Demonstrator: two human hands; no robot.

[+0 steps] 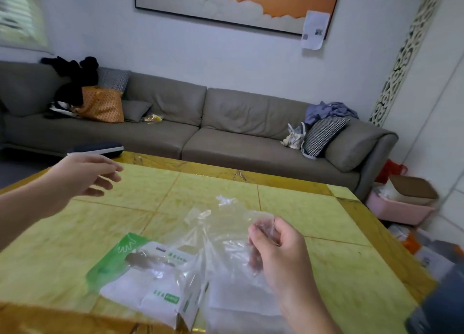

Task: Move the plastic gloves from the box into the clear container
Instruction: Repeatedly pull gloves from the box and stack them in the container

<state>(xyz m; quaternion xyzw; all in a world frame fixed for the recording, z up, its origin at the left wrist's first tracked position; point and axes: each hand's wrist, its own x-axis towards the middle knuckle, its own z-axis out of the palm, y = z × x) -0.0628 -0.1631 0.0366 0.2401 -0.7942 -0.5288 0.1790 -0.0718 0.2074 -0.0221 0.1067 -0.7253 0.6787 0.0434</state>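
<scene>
A green-and-white glove box [140,278] lies flat on the yellow table [313,208], near its front edge. My right hand [278,253] pinches a thin clear plastic glove [213,223] and holds it up just right of the box; the glove's fingers trail up and left. A flat, clear, whitish container [241,301] lies under my right hand at the table's front. My left hand [85,175] hovers over the table's far left with relaxed fingers, holding nothing.
A dark flat case [100,149] sits at the table's far left corner. Behind the table runs a grey sofa [226,132] with cushions and bags. A pink bin [399,208] and boxes stand on the floor at the right.
</scene>
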